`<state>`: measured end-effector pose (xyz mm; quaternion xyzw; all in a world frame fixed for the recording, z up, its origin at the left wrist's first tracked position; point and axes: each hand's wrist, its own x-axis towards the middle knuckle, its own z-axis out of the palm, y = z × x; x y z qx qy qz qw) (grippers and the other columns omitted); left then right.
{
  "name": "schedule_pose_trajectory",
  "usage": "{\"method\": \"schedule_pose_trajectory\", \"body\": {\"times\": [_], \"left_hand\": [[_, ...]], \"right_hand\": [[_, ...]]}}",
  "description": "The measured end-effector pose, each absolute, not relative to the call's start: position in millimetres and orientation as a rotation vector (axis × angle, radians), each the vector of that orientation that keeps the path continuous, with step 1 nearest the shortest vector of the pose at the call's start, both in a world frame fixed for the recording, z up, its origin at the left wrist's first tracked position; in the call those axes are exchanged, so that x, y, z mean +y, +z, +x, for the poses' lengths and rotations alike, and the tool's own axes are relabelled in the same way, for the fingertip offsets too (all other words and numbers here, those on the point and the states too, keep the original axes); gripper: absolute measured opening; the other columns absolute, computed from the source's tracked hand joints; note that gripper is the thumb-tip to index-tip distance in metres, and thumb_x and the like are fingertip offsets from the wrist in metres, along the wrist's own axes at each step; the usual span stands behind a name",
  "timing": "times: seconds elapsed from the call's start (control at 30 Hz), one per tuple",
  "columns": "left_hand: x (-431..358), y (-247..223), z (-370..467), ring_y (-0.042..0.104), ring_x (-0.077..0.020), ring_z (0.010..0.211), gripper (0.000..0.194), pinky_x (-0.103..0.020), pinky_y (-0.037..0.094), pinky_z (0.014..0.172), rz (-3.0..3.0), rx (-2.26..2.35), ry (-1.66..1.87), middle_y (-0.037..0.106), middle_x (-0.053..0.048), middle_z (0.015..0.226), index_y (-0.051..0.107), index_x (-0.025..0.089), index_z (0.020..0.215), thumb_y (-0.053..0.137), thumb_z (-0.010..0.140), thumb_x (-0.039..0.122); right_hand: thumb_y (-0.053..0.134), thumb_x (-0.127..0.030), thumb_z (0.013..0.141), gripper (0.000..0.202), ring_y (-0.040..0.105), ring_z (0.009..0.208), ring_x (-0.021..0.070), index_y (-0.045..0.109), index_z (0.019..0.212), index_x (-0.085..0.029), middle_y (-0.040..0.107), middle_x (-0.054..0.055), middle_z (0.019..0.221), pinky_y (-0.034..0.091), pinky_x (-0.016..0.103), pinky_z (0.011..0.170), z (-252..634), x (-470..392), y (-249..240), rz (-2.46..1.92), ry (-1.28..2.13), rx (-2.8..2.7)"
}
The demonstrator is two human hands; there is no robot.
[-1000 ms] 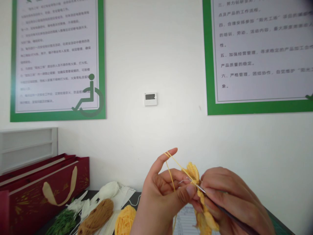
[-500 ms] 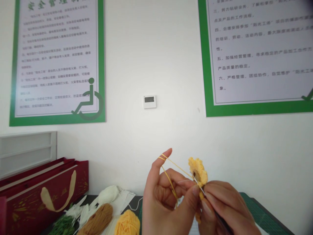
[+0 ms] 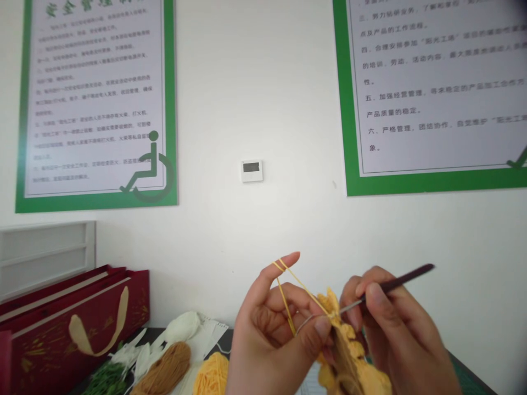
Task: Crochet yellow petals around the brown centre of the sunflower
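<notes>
My left hand [image 3: 280,329] pinches the edge of a yellow crocheted piece [image 3: 356,345] with a brownish inner side. Yellow yarn [image 3: 302,286] loops round its raised index finger and runs tight to the piece. In my right hand [image 3: 391,323] is a crochet hook [image 3: 405,278] with a dark handle, gripped between thumb and fingers. The hook's metal shaft points left and meets the top edge of the piece, where its tip is hard to make out. A thin pale strand shows by my left thumb.
At the lower left lie a yellow yarn ball [image 3: 211,374], a brown yarn skein [image 3: 164,368], white yarn [image 3: 181,327] and green strands [image 3: 106,378]. Dark red gift bags [image 3: 78,334] stand behind them. A green cutting mat [image 3: 465,373] shows at the right, below the wall.
The crochet hook has swung so its handle now points up and right. The yellow piece has turned and come lower, showing more of its ruffled edge. My right hand has shifted right.
</notes>
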<state>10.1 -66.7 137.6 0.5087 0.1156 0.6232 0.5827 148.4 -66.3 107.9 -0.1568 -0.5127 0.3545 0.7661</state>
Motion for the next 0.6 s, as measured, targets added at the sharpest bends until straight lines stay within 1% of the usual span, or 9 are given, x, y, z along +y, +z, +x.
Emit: {"method": "schedule_pose_trajectory", "body": {"times": [0.07,0.13,0.27,0.33,0.4,0.43,0.5,0.53,0.6], "left_hand": [[-64.5,136.8,9.5,0.068,-0.0148,0.058,0.070,-0.026,0.059,0.052,1.169,0.218,1.418,0.073,0.001,0.073,0.066,0.019,0.131,0.095,0.068,0.014],[-63.0,135.7,10.1,0.068,-0.0129,0.060,0.063,-0.023,0.059,0.055,1.150,0.196,1.427,0.073,0.001,0.073,0.072,0.021,0.125,0.095,0.068,0.013],[-63.4,134.9,12.0,0.068,-0.0108,0.064,0.054,-0.020,0.059,0.061,1.140,0.208,1.483,0.071,0.002,0.074,0.078,0.024,0.118,0.095,0.068,0.013],[-64.6,134.7,12.8,0.069,-0.0110,0.065,0.053,-0.020,0.059,0.062,1.141,0.218,1.510,0.071,0.002,0.075,0.080,0.025,0.117,0.096,0.068,0.014],[-65.4,134.2,14.1,0.069,-0.0106,0.066,0.051,-0.019,0.059,0.063,1.140,0.220,1.541,0.071,0.002,0.076,0.080,0.026,0.116,0.095,0.069,0.013],[-65.4,133.7,14.9,0.069,-0.0104,0.066,0.052,-0.019,0.058,0.063,1.139,0.215,1.547,0.072,0.001,0.076,0.080,0.026,0.117,0.095,0.069,0.013],[-64.8,132.3,16.9,0.068,-0.0106,0.064,0.055,-0.019,0.057,0.061,1.125,0.202,1.521,0.073,0.001,0.076,0.079,0.025,0.120,0.095,0.069,0.012],[-64.2,131.7,17.9,0.067,-0.0107,0.062,0.058,-0.020,0.057,0.059,1.116,0.201,1.482,0.074,0.000,0.075,0.077,0.023,0.122,0.095,0.068,0.012],[-62.9,131.2,18.8,0.066,-0.0109,0.057,0.064,-0.021,0.056,0.054,1.085,0.203,1.348,0.074,0.000,0.075,0.076,0.019,0.124,0.098,0.064,0.014]], "right_hand": [[0.064,-0.045,0.098,0.030,0.056,0.052,0.0112,0.060,0.079,-0.023,0.058,-0.002,0.069,0.047,0.023,0.046,144.8,-61.9,108.7,-0.257,1.012,-1.076],[0.067,-0.043,0.097,0.028,0.056,0.055,0.0104,0.059,0.079,-0.023,0.058,-0.003,0.071,0.047,0.023,0.049,141.9,-57.4,108.1,-0.170,1.083,-1.085],[0.068,-0.038,0.097,0.020,0.056,0.061,0.0095,0.060,0.083,-0.026,0.060,-0.004,0.074,0.048,0.022,0.056,136.7,-53.0,105.0,-0.115,0.986,-1.078],[0.067,-0.038,0.099,0.014,0.057,0.062,0.0097,0.063,0.088,-0.029,0.062,-0.004,0.078,0.049,0.022,0.054,136.1,-52.1,102.9,-0.119,0.891,-1.111],[0.066,-0.033,0.099,0.007,0.060,0.062,0.0109,0.067,0.093,-0.031,0.064,-0.003,0.081,0.049,0.022,0.051,139.4,-51.3,99.9,-0.143,0.698,-1.179],[0.067,-0.029,0.098,0.005,0.062,0.062,0.0122,0.070,0.097,-0.032,0.066,-0.001,0.082,0.049,0.023,0.049,143.0,-51.0,97.8,-0.162,0.530,-1.230],[0.070,-0.018,0.093,0.018,0.067,0.066,0.0164,0.076,0.103,-0.032,0.071,0.003,0.083,0.052,0.026,0.049,152.9,-51.7,93.0,-0.217,0.091,-1.328],[0.075,-0.013,0.088,0.026,0.068,0.065,0.0178,0.079,0.105,-0.031,0.073,0.004,0.080,0.054,0.027,0.050,158.0,-52.6,90.5,-0.255,-0.121,-1.388],[0.079,-0.009,0.082,0.034,0.070,0.064,0.0211,0.080,0.107,-0.032,0.076,0.003,0.078,0.059,0.034,0.055,164.5,-55.3,86.8,-0.324,-0.277,-1.347]]}}
